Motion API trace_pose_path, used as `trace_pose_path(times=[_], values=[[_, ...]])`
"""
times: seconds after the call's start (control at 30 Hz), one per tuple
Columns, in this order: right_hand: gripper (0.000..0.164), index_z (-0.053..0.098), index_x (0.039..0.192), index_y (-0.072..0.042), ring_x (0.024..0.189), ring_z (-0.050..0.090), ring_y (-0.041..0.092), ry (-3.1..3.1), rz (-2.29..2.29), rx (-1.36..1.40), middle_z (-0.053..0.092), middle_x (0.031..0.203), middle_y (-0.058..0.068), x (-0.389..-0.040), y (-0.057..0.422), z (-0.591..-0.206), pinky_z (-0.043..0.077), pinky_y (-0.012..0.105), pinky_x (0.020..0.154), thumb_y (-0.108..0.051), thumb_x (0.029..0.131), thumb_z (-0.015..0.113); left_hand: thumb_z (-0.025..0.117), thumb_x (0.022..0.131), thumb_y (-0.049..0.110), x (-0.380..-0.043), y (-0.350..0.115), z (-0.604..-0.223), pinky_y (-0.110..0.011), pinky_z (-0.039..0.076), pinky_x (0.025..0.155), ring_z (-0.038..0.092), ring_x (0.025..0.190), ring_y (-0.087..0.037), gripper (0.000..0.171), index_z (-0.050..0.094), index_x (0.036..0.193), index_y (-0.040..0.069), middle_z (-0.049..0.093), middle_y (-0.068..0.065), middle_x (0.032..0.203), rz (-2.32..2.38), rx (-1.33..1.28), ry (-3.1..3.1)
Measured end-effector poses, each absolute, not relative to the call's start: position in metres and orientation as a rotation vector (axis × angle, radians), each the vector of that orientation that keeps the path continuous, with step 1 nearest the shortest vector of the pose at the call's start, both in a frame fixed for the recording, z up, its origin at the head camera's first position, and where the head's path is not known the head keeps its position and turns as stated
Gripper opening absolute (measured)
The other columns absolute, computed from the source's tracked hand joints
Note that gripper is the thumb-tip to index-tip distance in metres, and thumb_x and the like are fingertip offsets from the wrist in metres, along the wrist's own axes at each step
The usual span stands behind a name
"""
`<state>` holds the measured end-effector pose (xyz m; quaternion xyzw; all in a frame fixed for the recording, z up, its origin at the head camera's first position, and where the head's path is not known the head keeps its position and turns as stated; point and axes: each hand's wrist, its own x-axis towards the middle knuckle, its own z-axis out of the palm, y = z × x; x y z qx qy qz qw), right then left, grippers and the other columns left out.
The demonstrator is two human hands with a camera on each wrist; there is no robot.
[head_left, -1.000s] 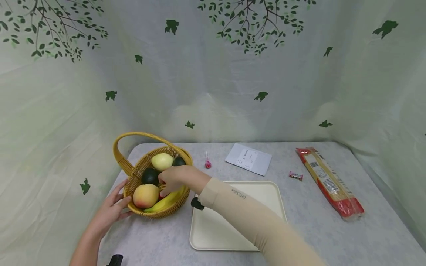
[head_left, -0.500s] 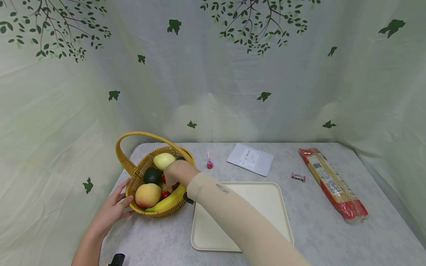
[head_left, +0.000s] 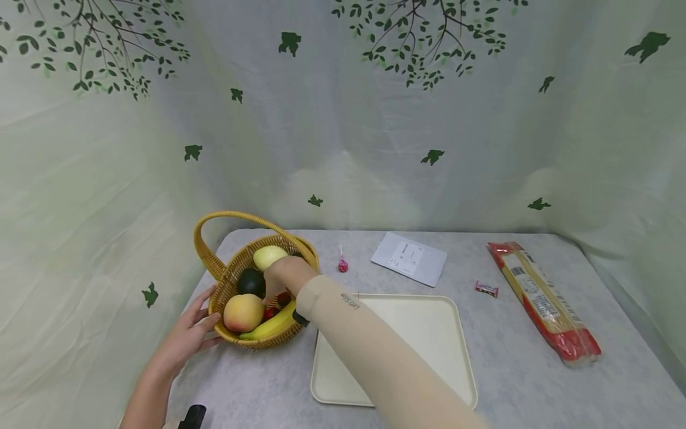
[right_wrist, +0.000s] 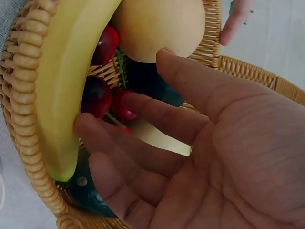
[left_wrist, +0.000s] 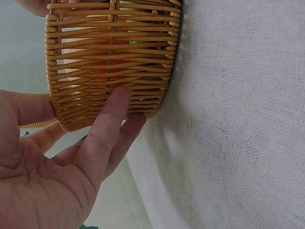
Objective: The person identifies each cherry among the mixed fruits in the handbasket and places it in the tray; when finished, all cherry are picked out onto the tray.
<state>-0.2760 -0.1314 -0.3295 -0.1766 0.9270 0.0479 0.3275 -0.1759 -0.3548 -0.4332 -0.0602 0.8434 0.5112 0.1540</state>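
Against leaf-printed cloth (head_left: pixel 343 125), on grey table (head_left: pixel 536 381). Over cherries (right_wrist: pixel 96 97) in basket (head_left: pixel 229 287) with right hand (head_left: pixel 287 276), half open, not visibly gripping; touching basket outside with left hand (head_left: pixel 189 329), fingers loosely spread. Could maybe tip basket by pulling cherries too strongly. Filled also with banana (head_left: pixel 273 325), peach (head_left: pixel 243 313), dark green fruit (head_left: pixel 250 283), pale yellow fruit (head_left: pixel 270 257); placed near tray (head_left: pixel 434 328).

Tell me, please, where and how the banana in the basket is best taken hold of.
I'd grip the banana across its middle, from above, with the right hand. It lies along the basket rim with no other fruit on top, and its long, narrow body suits a pinch across its width. The rim crowds its outer side, so starting beside the cherries is probably easier.
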Motion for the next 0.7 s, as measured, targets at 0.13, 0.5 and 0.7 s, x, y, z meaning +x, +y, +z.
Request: trace_pose_path(times=[0.13,0.5,0.7], values=[[0.04,0.078,0.127,-0.029,0.089,0.066,0.011,2.42,0.068,-0.43,0.076,0.121,-0.008,-0.277,-0.133,-0.332,0.058,0.026,0.082,-0.056,0.098,0.072,0.043,0.117,0.024,-0.175,-0.354,-0.431,-0.049,0.063,0.101,0.056,0.141,-0.049,0.074,-0.005,0.174,0.027,0.019,-0.04,0.17,1.46,-0.175,2.421],[0.031,0.076,0.118,-0.021,0.091,0.06,0.014,2.385,-0.042,-0.482,0.067,0.107,-0.004,-0.275,-0.134,-0.344,0.055,0.028,0.079,-0.045,0.099,0.075,0.046,0.117,0.023,-0.171,-0.351,-0.431,-0.046,0.065,0.098,0.059,0.138,-0.046,0.075,-0.001,0.175,0.025,0.02,-0.039,0.17,1.482,-0.166,2.418],[0.019,0.078,0.111,-0.024,0.097,0.059,0.014,2.43,0.008,-0.509,0.063,0.109,-0.005,-0.273,-0.138,-0.347,0.055,0.027,0.083,-0.039,0.098,0.077,0.046,0.116,0.021,-0.171,-0.35,-0.428,-0.045,0.065,0.098,0.062,0.135,-0.043,0.075,-0.001,0.175,0.025,0.022,-0.039,0.169,1.502,-0.177,2.411]])
